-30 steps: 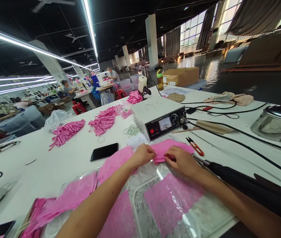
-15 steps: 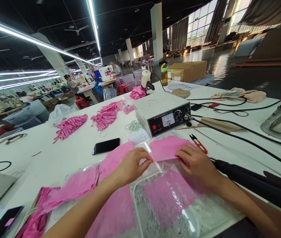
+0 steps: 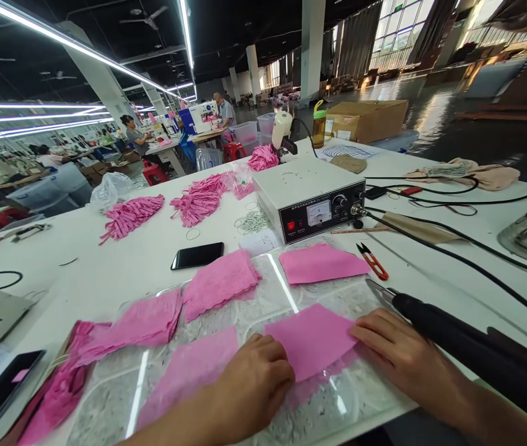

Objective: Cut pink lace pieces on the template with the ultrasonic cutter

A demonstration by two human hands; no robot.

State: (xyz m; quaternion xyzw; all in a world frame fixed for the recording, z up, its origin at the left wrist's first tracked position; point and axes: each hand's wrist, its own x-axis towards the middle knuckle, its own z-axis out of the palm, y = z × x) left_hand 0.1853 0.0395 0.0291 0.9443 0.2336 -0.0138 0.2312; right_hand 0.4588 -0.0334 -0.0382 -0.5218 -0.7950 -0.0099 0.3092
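Observation:
A pink fabric piece lies on the clear plastic sheet, partly over another pink piece showing through below it. My left hand has its fingers curled closed at the piece's left edge. At the right corner, my right hand pinches the same piece between thumb and fingers. Beyond them is a flat pink stack. More pink pieces lie to the left, with a pale pink piece beside my left forearm. A black-handled tool with a metal tip rests by my right hand.
A control box with a dial stands behind the sheet. Orange thread snips and a black phone lie nearby. Bundles of pink strips sit at the back left. Black cables cross the right side. People work at machines farther off.
Both hands have come nearer to me, bringing a pink piece from the far stack down onto the lower part of the sheet. The view has shifted slightly.

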